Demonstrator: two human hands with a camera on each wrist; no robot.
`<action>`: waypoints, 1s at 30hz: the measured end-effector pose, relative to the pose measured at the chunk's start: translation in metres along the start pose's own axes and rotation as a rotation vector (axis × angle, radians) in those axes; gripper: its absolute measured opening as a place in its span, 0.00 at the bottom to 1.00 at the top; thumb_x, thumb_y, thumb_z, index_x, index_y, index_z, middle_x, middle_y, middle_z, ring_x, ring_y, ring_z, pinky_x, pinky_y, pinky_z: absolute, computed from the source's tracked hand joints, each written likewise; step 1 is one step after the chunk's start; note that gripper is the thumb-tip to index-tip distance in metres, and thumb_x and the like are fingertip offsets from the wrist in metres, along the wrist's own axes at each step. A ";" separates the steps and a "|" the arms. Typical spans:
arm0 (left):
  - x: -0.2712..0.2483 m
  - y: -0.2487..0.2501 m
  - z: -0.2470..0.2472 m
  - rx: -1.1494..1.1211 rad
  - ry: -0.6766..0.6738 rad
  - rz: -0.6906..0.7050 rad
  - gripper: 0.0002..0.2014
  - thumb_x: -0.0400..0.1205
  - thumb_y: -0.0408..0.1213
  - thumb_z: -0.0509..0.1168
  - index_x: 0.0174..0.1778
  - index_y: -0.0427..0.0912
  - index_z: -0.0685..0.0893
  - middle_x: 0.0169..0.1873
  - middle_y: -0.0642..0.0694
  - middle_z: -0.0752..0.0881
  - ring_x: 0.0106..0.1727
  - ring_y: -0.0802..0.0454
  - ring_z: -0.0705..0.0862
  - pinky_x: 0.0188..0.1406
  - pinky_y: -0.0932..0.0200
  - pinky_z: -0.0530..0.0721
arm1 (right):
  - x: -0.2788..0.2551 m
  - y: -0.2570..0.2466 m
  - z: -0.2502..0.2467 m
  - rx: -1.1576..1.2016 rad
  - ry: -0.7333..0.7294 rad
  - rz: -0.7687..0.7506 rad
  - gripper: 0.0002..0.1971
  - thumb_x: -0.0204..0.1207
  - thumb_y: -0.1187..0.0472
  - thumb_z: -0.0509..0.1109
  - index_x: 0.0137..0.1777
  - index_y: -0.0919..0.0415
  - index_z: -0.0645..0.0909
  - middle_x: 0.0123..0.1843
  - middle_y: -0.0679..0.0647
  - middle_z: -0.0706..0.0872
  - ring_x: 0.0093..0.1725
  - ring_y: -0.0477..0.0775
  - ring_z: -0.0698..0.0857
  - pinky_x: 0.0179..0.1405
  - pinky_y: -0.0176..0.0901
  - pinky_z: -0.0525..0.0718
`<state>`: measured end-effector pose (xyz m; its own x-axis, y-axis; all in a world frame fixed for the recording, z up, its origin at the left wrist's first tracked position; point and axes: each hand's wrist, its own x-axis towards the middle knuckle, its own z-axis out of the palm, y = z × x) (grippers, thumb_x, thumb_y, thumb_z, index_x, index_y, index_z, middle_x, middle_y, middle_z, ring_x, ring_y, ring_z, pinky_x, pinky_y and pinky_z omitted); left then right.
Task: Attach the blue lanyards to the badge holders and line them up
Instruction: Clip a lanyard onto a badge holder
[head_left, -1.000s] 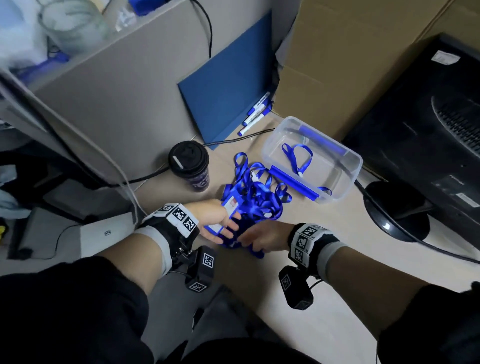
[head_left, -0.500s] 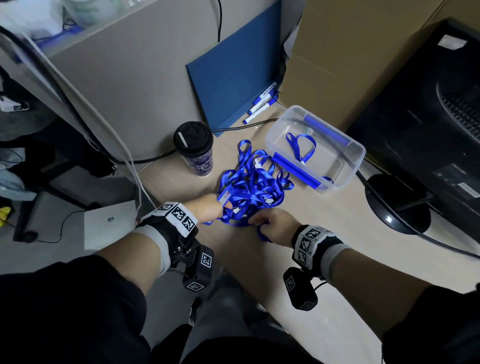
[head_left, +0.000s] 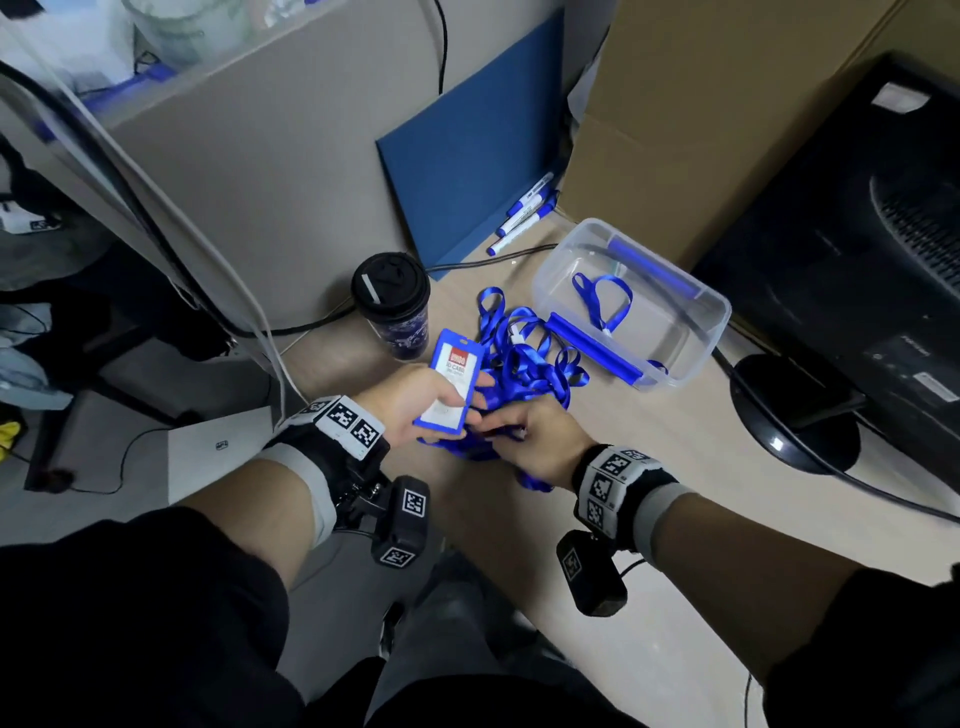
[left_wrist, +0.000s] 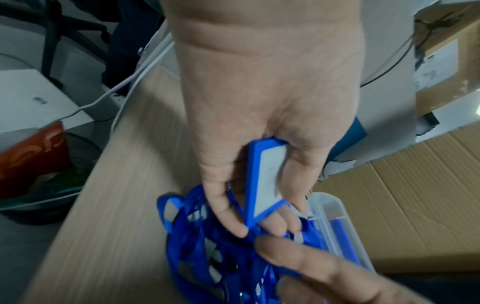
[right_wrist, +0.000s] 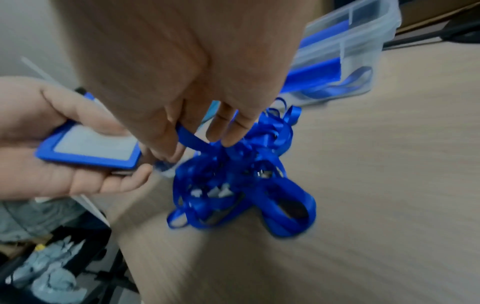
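Observation:
A tangled pile of blue lanyards lies on the wooden desk, seen from the other side as the lanyard pile. My left hand grips a blue badge holder with a white card insert, thumb on its face, at the pile's left edge; the same badge holder shows between thumb and fingers. My right hand reaches into the near side of the pile and pinches one lanyard strap between thumb and forefinger.
A clear plastic bin behind the pile holds one lanyard and blue badge holders. A lidded coffee cup stands left of the pile. Markers, a blue board, a cardboard box and a monitor base crowd the back and right.
The left hand has lifted the badge holder up out of the pile, its face now showing. The right hand has moved in from the pile's near edge to a strap.

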<state>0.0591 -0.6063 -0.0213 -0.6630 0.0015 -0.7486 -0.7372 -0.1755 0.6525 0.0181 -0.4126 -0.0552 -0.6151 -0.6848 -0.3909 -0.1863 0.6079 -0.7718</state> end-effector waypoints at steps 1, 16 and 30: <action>-0.002 0.008 0.002 0.009 0.033 0.032 0.22 0.81 0.20 0.55 0.61 0.42 0.88 0.57 0.38 0.89 0.49 0.43 0.89 0.57 0.43 0.85 | -0.002 -0.007 -0.010 0.086 0.059 0.036 0.16 0.73 0.62 0.68 0.53 0.44 0.92 0.51 0.49 0.94 0.50 0.52 0.91 0.62 0.51 0.87; -0.005 0.070 0.086 0.523 0.036 0.170 0.13 0.77 0.35 0.74 0.47 0.54 0.77 0.34 0.48 0.81 0.31 0.51 0.76 0.34 0.60 0.78 | -0.066 -0.103 -0.134 0.639 0.707 -0.263 0.08 0.82 0.69 0.70 0.56 0.56 0.79 0.30 0.55 0.77 0.28 0.56 0.74 0.25 0.42 0.77; -0.021 0.093 0.116 0.303 -0.160 0.129 0.13 0.79 0.24 0.72 0.55 0.43 0.82 0.41 0.38 0.86 0.35 0.49 0.84 0.47 0.51 0.89 | -0.109 -0.032 -0.155 -0.293 0.726 0.522 0.25 0.68 0.56 0.70 0.67 0.48 0.75 0.66 0.58 0.71 0.67 0.65 0.69 0.66 0.55 0.77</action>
<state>-0.0107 -0.5087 0.0689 -0.7475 0.1564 -0.6456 -0.6354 0.1152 0.7636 -0.0281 -0.2953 0.0898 -0.9840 0.0614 -0.1673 0.1234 0.9120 -0.3912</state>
